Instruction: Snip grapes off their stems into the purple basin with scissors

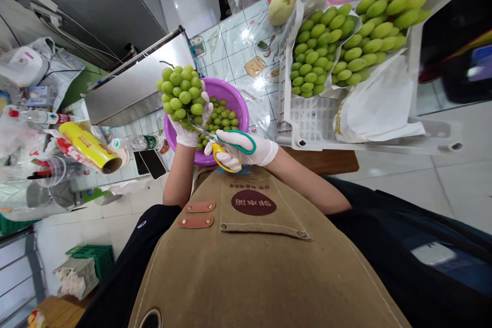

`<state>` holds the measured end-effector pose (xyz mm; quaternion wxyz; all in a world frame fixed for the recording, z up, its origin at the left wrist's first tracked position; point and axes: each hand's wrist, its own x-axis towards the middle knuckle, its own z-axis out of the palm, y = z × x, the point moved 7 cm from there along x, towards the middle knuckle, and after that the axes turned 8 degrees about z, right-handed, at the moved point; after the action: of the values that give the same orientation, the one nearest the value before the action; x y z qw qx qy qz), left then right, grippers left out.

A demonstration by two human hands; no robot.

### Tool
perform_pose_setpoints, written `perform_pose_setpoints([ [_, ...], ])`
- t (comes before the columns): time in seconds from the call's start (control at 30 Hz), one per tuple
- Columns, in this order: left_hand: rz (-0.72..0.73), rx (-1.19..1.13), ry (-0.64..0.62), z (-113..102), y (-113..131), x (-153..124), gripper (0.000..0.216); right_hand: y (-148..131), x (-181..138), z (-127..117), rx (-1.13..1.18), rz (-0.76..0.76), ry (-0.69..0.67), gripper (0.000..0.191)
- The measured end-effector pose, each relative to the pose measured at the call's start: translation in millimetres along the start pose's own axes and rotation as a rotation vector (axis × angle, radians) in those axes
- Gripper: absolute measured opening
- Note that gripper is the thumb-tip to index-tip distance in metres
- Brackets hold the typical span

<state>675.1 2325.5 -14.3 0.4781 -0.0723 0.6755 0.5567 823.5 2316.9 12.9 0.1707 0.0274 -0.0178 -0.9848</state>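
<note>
My left hand [189, 130], in a white glove, grips a bunch of green grapes [181, 92] from below and holds it up over a purple bowl [238, 101]. Loose green grapes [223, 119] lie inside the bowl. My right hand [242, 151], also gloved, is closed around scissors [226, 144] with green and yellow handles. The scissor blades point left into the underside of the bunch.
A white plastic crate [307, 123] at the right holds two large grape bunches [326, 46] in paper wrapping. Pale round fruit [282, 6] lies behind it. A yellow roll of cling film [90, 147], a water bottle [136, 142] and a phone [152, 164] lie at the left.
</note>
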Motion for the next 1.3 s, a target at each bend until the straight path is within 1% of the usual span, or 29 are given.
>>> perform_pose_setpoints([
  [0.07, 0.046, -0.085, -0.088, -1, -2, 4, 0.066, -2, 1, 0, -0.012, -0.01, 0.021, 0.049],
  [0.1, 0.061, -0.117, -0.107, -3, -3, 6, 0.068, -2, 1, 0, -0.02, -0.018, 0.043, 0.048],
  [0.17, 0.067, -0.125, -0.094, -8, -7, 9, 0.071, -3, 0, -1, -0.037, -0.03, 0.103, 0.046],
  [0.23, 0.071, -0.072, -0.067, -11, -9, 10, 0.072, -5, -1, -2, -0.054, -0.053, 0.159, 0.047],
  [0.33, 0.132, -0.047, -0.107, -4, -4, 9, 0.071, -8, -4, 0, -0.072, -0.127, 0.18, 0.05],
  [0.4, 0.176, -0.108, -0.151, 5, 3, 8, 0.071, -9, -6, 2, -0.068, -0.154, 0.144, 0.052],
  [0.47, 0.176, -0.186, -0.191, 14, 9, 6, 0.073, -9, -8, 1, -0.065, -0.168, 0.117, 0.05],
  [0.53, 0.16, -0.247, -0.176, 19, 15, 3, 0.075, -9, -9, -3, -0.069, -0.181, 0.118, 0.046],
  [0.6, 0.165, -0.288, -0.121, 22, 22, 0, 0.075, -8, -10, -7, -0.063, -0.172, 0.106, 0.045],
  [0.7, 0.199, -0.256, -0.036, 24, 29, -4, 0.07, -6, -9, -6, -0.093, -0.136, 0.033, 0.054],
  [0.73, 0.208, -0.22, -0.012, 24, 30, -4, 0.069, -8, -9, -6, -0.14, -0.147, 0.042, 0.058],
  [0.77, 0.213, -0.186, 0.011, 23, 31, -4, 0.069, -10, -9, -6, -0.217, -0.162, 0.086, 0.06],
  [0.8, 0.213, -0.167, 0.032, 21, 30, -3, 0.069, -13, -10, -8, -0.317, -0.177, 0.169, 0.061],
  [0.87, 0.189, -0.173, 0.052, 19, 27, 0, 0.073, -20, -14, -11, -0.567, -0.195, 0.4, 0.058],
  [0.97, 0.157, -0.177, 0.064, 14, 23, 4, 0.075, -31, -24, -13, -0.948, -0.181, 0.755, 0.048],
  [1.03, 0.156, -0.157, 0.076, 12, 23, 4, 0.071, -36, -31, -12, -1.126, -0.138, 0.93, 0.041],
  [1.1, 0.156, -0.167, 0.089, 10, 23, 3, 0.068, -37, -35, -13, -1.207, -0.081, 1.013, 0.041],
  [1.2, 0.149, -0.188, 0.08, 10, 23, 2, 0.066, -40, -37, -11, -1.239, -0.068, 1.022, 0.051],
  [1.3, 0.137, -0.169, 0.059, 9, 20, 4, 0.067, -44, -36, -9, -1.269, -0.078, 1.015, 0.051],
])
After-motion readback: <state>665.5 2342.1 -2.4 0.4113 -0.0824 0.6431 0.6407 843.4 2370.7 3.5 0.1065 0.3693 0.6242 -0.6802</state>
